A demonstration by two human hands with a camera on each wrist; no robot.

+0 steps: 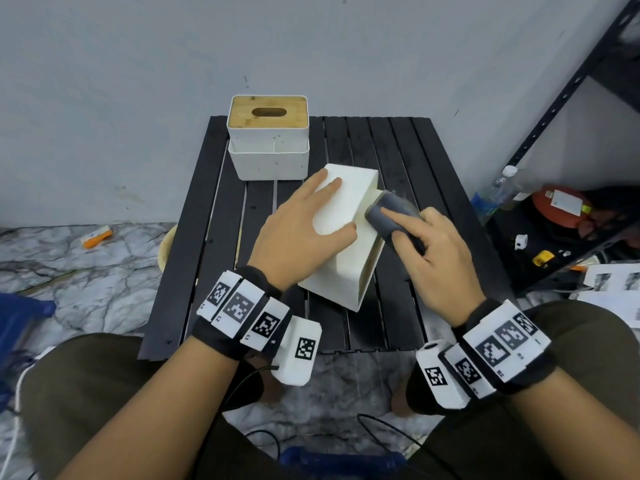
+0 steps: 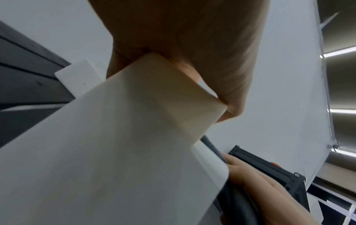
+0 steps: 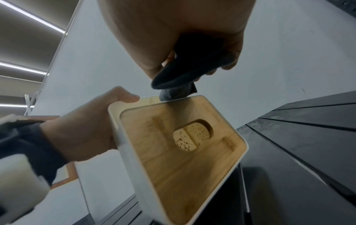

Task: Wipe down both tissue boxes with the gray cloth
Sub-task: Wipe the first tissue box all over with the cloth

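Observation:
A white tissue box [image 1: 341, 268] lies tipped on its side in the middle of the black slatted table [image 1: 398, 150], its bamboo lid [image 3: 183, 152] facing right. My left hand [image 1: 298, 230] holds it from above, fingers across the top face and thumb hooked over the lid rim. My right hand [image 1: 433, 258] grips the folded gray cloth [image 1: 391, 211] and presses it on the box's upper right edge. The cloth [image 3: 179, 79] meets the lid's rim. A second tissue box [image 1: 268, 133] with a bamboo lid stands upright at the back left, untouched.
A dark metal shelf [image 1: 571, 98] stands at the right, with a water bottle [image 1: 495, 194] and a red object [image 1: 557, 206] at its foot. Papers [image 1: 616, 282] lie on the floor beside it. The wall rises just behind the table. My knees flank its front edge.

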